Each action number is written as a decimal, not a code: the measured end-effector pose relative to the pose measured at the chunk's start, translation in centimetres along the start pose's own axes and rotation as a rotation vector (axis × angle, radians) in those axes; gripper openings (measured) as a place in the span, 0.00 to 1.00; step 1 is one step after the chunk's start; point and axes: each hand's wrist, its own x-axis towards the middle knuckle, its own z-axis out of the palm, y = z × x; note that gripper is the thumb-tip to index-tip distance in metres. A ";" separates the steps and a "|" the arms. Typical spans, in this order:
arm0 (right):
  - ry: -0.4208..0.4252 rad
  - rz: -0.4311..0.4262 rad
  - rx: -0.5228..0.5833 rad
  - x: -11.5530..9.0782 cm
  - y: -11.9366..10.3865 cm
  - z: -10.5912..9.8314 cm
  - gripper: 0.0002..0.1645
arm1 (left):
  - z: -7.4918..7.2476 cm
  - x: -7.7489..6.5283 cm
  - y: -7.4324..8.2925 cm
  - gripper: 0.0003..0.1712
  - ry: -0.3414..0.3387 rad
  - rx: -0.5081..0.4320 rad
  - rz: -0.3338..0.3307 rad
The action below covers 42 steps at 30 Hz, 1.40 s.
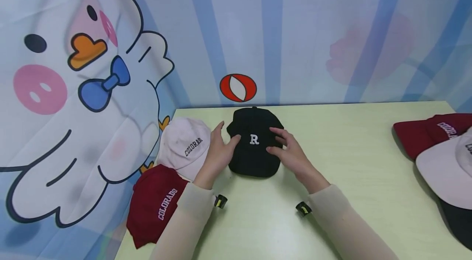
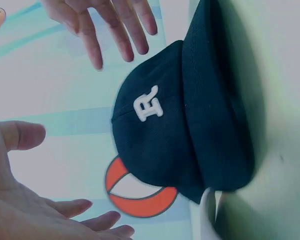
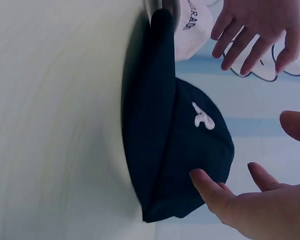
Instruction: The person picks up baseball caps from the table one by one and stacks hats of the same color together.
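Observation:
A black baseball cap (image 1: 254,157) with a white letter R lies on the table, its brim toward the person. My left hand (image 1: 221,151) is at the cap's left side, fingers spread and thumb near the crown. Opposite it, my right hand (image 1: 293,155) reaches in from the right, its fingers overlapping the crown's edge in the head view. In the left wrist view a gap shows between the left hand (image 2: 55,200) and the cap (image 2: 160,120). Neither hand grips it. Left of the cap lies a white cap (image 1: 184,141) lettered COLORADO, partly behind the left hand.
A dark red COLORADO cap (image 1: 156,202) lies at the table's left edge, beside the left sleeve. At the far right, another red cap (image 1: 424,133), a white cap (image 1: 442,169) and a black cap (image 1: 457,219) overlap. A printed cloth backdrop (image 1: 309,38) hangs behind the table (image 1: 354,141).

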 end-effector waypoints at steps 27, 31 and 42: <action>-0.477 -0.112 -0.127 -3.6 0.1 9.9 0.35 | -11.3 -11.7 -5.5 0.46 0.271 0.364 -0.119; -0.549 -0.090 -0.178 -4.2 0.1 10.9 0.35 | -12.5 -12.3 -6.8 0.46 0.339 0.381 -0.147; -0.706 -0.087 -0.291 -5.0 0.7 12.3 0.35 | -14.0 -12.8 -9.8 0.48 0.332 0.419 -0.285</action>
